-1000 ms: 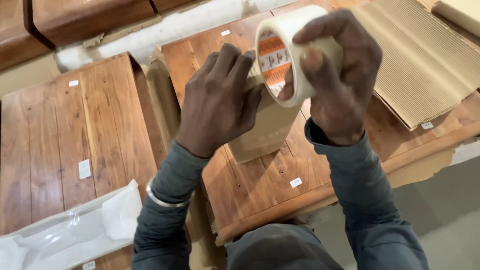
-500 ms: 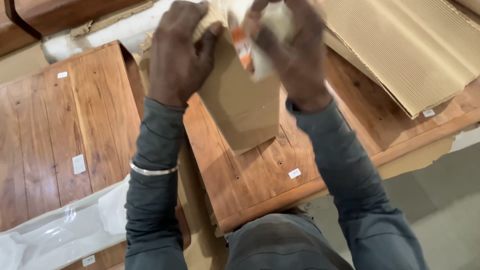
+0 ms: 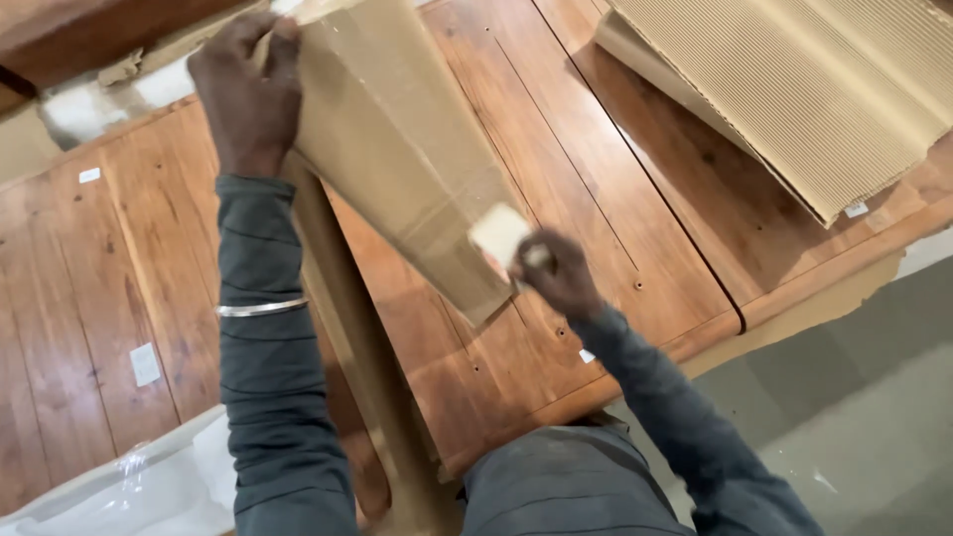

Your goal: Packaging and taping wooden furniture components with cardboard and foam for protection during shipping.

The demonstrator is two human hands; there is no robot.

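A long brown cardboard-wrapped package [image 3: 407, 159] is held tilted over the wooden panels, small white rectangular labels [image 3: 145, 364] are stuck on them, corrugated cardboard sheets [image 3: 794, 89] upper right.

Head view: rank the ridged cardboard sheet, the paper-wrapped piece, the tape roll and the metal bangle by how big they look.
1. Ridged cardboard sheet, cut off by the frame edge.
2. Paper-wrapped piece, held closer to the camera, so its gap to the sheet is unsure.
3. and 4. Tape roll in the right hand and metal bangle: both small, too alike to rank.
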